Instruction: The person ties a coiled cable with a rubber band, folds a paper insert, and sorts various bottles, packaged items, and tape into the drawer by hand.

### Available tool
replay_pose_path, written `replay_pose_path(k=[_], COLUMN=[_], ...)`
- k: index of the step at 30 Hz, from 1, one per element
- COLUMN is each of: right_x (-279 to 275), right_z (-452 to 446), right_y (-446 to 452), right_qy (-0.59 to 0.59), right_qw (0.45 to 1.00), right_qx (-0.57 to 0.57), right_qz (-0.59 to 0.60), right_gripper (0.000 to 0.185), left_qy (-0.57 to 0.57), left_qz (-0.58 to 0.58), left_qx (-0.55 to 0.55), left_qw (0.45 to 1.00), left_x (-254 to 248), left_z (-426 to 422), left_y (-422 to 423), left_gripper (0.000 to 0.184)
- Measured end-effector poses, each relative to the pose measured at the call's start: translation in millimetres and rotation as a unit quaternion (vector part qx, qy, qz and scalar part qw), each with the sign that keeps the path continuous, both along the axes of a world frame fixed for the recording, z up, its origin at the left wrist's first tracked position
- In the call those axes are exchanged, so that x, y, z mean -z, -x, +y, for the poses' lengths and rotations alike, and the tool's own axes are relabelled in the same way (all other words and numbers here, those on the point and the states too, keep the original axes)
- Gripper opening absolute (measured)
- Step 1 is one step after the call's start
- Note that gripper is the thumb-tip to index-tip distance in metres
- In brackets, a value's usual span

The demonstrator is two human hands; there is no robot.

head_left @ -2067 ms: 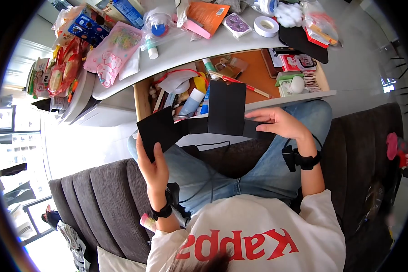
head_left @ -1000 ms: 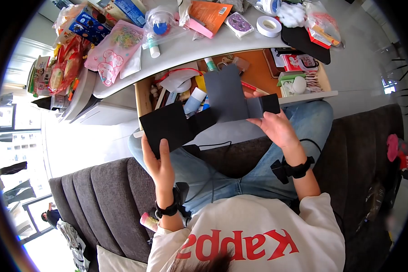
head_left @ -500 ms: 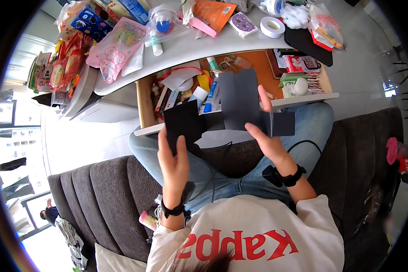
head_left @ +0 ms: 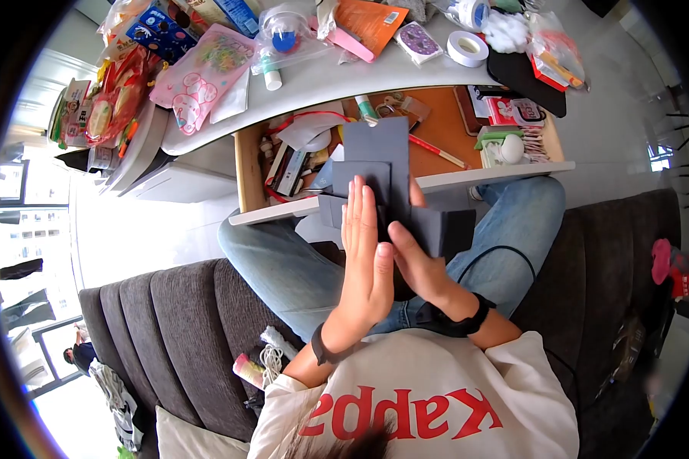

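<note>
By drawer [head_left: 505,175], pressing L hand [head_left: 366,268] flat on blk card [head_left: 390,145], clamping w/ R hand [head_left: 427,269], pointing long axis twd desk [head_left: 321,83]

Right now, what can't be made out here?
Head view, right hand: most fingers, hidden behind the black card.
Head view, drawer: some contents, covered by the card.
Head view, orange pouch: label too small to read.
Head view, bright blue pack: cut off by top edge.
</note>
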State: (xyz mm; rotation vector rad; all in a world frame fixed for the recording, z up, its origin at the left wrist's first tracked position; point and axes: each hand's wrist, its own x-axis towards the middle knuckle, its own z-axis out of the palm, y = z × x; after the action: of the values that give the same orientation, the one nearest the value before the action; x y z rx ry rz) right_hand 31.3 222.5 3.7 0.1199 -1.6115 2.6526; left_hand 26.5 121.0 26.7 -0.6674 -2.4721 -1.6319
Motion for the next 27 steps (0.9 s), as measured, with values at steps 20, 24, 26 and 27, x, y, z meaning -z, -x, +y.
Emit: replay_pose_path(k=[20, 24, 26, 27], right_x=[14, 17, 24, 16], right_z=[28, 34, 39, 40], right_y=[7, 9, 11, 12], right_qy=[0.195, 0.247, 0.259, 0.261], right_qw=[0.977, 0.965, 0.961, 0.96], right_qx=[0.019, 0.008, 0.006, 0.004], right_qz=[-0.082, -0.088, -0.101, -0.106], right_gripper=[0.051, 0.048, 0.046, 0.043], left_qy=[-0.272, -0.306, -0.322, -0.339], left_qz=[-0.342, -0.362, -0.376, -0.384], left_qx=[-0.022, 0.047, 0.087, 0.066], left_qw=[0.899, 0.879, 0.865, 0.857], left_x=[25, 25, 24, 24], left_z=[-49, -52, -54, -54], left_y=[34, 34, 34, 32], left_gripper=[0.027, 0.031, 0.036, 0.038])
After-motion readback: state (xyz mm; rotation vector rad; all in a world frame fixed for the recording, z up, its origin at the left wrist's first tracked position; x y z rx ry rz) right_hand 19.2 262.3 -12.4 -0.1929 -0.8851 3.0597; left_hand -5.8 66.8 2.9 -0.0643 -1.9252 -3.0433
